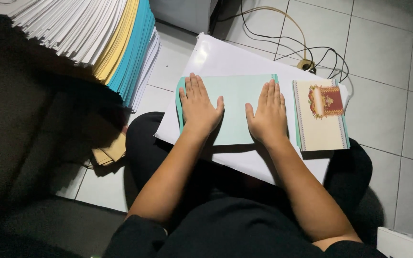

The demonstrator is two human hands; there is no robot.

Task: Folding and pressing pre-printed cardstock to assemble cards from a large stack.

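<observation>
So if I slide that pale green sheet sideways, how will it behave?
The green sheet looks thin and flat, so probably light and floppy if lifted. It lies on a glossy white board, so it may slide easily once the left hand and right hand lift.

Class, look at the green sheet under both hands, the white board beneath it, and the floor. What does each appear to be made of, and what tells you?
Green sheet: likely thin matte card or paper; it lies flat, with no glare.
White board: probably coated or laminated card; it carries a soft sheen.
Floor: glazed ceramic tile, judging by grout lines and faint shine.
</observation>
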